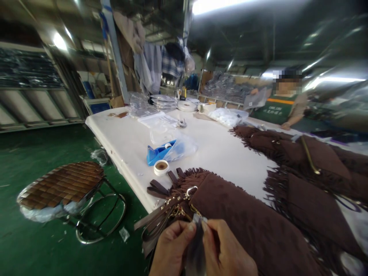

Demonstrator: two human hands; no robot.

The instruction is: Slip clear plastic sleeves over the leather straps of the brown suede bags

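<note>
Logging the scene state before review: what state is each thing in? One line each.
Left hand: pinching translucent strip
Right hand: pinching the same strip
Near brown bag: lying on table
Gold zip: open or shut unclear
Blue tape dispenser: loaded, on table
Round white item: beside dispenser
Stool: upright, unoccupied
Garments: hanging
Ceiling light: on

two bare hands meet low in the head view, thumb sides toward the camera. the left hand (174,245) angles up and to the right, its thumb straight and its fingers curled beneath in a pinch; the right hand (225,249) leans up and to the left, thumb and bent forefinger pinched together, the two thumb tips near each other but apart.
</note>
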